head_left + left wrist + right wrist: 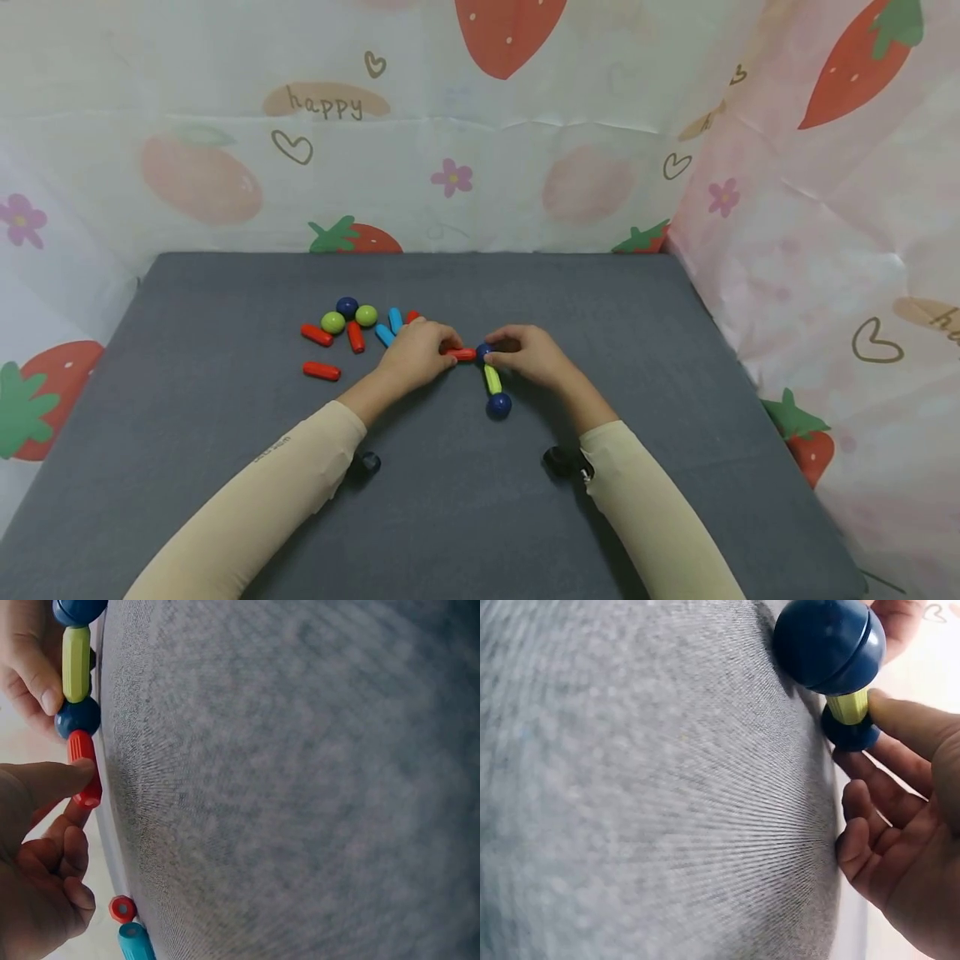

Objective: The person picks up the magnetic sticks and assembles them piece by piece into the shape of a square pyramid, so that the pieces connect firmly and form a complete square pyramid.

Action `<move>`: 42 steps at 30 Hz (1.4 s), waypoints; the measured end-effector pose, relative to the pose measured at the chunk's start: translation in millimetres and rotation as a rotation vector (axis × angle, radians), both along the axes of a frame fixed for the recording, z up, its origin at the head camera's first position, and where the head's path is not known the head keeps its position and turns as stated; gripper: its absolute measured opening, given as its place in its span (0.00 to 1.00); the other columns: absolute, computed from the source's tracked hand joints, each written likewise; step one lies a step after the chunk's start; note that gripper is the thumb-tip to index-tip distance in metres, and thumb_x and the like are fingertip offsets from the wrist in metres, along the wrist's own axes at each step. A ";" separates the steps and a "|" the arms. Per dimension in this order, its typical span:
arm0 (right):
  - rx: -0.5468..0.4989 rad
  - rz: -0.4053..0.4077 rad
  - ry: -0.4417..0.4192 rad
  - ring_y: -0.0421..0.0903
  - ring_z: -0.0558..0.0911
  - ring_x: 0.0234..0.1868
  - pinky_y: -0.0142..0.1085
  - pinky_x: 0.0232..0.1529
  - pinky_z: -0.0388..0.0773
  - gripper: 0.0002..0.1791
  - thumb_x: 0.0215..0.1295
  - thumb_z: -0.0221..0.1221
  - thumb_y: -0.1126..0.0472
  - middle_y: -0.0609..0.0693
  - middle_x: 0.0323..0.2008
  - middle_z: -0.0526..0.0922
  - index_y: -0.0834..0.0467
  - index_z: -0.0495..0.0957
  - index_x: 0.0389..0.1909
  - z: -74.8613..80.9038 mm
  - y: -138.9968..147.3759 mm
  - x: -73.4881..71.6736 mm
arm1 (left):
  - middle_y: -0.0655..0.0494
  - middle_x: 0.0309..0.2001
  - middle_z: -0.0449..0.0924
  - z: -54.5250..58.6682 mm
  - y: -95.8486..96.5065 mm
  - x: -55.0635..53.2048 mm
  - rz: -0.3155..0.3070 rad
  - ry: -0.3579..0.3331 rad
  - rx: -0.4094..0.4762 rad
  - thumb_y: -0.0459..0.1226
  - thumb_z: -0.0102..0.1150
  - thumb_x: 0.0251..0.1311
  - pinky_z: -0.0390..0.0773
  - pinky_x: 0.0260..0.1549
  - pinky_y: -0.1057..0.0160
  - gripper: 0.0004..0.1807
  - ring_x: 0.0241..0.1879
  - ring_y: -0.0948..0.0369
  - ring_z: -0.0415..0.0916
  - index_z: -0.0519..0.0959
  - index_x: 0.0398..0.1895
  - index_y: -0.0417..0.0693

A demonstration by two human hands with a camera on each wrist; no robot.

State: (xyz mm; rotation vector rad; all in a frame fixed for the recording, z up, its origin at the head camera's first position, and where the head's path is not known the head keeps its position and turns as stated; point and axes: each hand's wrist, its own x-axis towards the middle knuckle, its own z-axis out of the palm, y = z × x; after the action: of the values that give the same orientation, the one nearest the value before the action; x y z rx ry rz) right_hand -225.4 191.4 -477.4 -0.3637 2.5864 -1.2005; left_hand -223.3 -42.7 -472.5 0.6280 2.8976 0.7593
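Observation:
My left hand (420, 354) pinches a red rod (81, 754) between thumb and fingers. One end of that rod meets a dark blue ball (484, 353), which my right hand (531, 357) pinches from the other side. From this ball a yellow-green rod (492, 379) runs toward the near side and joins a second dark blue ball (498, 406). In the right wrist view this second ball (829, 645) looms closest, with the thumb beside the yellow-green rod (848, 707). Whether the red rod is fully joined to the ball, I cannot tell.
Left of the hands lie several loose red rods (322, 371), two green balls (367, 315) and a dark blue ball (347, 307). Light blue rods (395, 320) sit partly behind my left hand. A grey cloth (465, 517) covers the table; printed curtains stand behind and beside it.

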 end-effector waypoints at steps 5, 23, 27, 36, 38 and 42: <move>0.011 0.011 0.014 0.45 0.84 0.46 0.41 0.44 0.81 0.20 0.68 0.68 0.51 0.49 0.52 0.86 0.51 0.84 0.58 -1.4 -1.8 0.0 | 0.57 0.42 0.87 2.3 -0.3 0.9 0.003 -0.006 -0.004 0.38 0.70 0.64 0.75 0.51 0.51 0.09 0.47 0.55 0.75 0.88 0.47 0.53; -0.011 -0.019 -0.007 0.45 0.82 0.39 0.37 0.37 0.79 0.19 0.67 0.69 0.52 0.50 0.51 0.86 0.50 0.85 0.57 -1.1 -1.3 1.4 | 0.57 0.52 0.86 11.9 -27.0 5.3 0.013 -0.035 0.061 0.43 0.70 0.65 0.76 0.56 0.51 0.16 0.55 0.54 0.77 0.86 0.55 0.52; -0.018 -0.015 -0.019 0.46 0.81 0.38 0.37 0.36 0.79 0.18 0.67 0.69 0.52 0.50 0.50 0.86 0.49 0.85 0.56 -0.5 -1.7 1.8 | 0.57 0.52 0.86 12.7 -46.3 11.6 0.031 -0.021 0.101 0.42 0.70 0.64 0.76 0.55 0.51 0.17 0.53 0.55 0.76 0.85 0.55 0.51; -0.018 -0.019 -0.018 0.46 0.79 0.35 0.38 0.35 0.78 0.18 0.67 0.69 0.52 0.49 0.49 0.86 0.48 0.85 0.57 -1.9 -0.3 2.3 | 0.52 0.51 0.85 17.3 -94.7 22.0 0.150 0.007 0.212 0.40 0.68 0.66 0.73 0.57 0.48 0.16 0.50 0.50 0.74 0.85 0.55 0.47; -0.017 -0.023 -0.022 0.47 0.80 0.34 0.38 0.35 0.78 0.18 0.67 0.69 0.52 0.49 0.48 0.86 0.48 0.85 0.56 -1.2 -0.7 2.5 | 0.50 0.50 0.85 18.3 -103.2 23.1 0.184 0.026 0.210 0.40 0.68 0.66 0.74 0.49 0.49 0.17 0.49 0.50 0.71 0.85 0.56 0.46; -0.019 -0.025 -0.021 0.47 0.80 0.34 0.38 0.35 0.78 0.18 0.66 0.69 0.52 0.49 0.47 0.86 0.48 0.85 0.56 0.0 -2.0 2.9 | 0.45 0.50 0.84 20.2 -120.6 22.3 0.241 0.065 0.210 0.40 0.68 0.66 0.72 0.42 0.50 0.18 0.48 0.49 0.69 0.84 0.56 0.44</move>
State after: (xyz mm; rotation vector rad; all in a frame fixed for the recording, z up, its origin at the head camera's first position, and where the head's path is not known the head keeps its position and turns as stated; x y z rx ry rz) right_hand -222.4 189.4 -477.4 -0.3214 2.5706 -1.2315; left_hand -200.9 -163.3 -452.3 0.3270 3.0131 1.1034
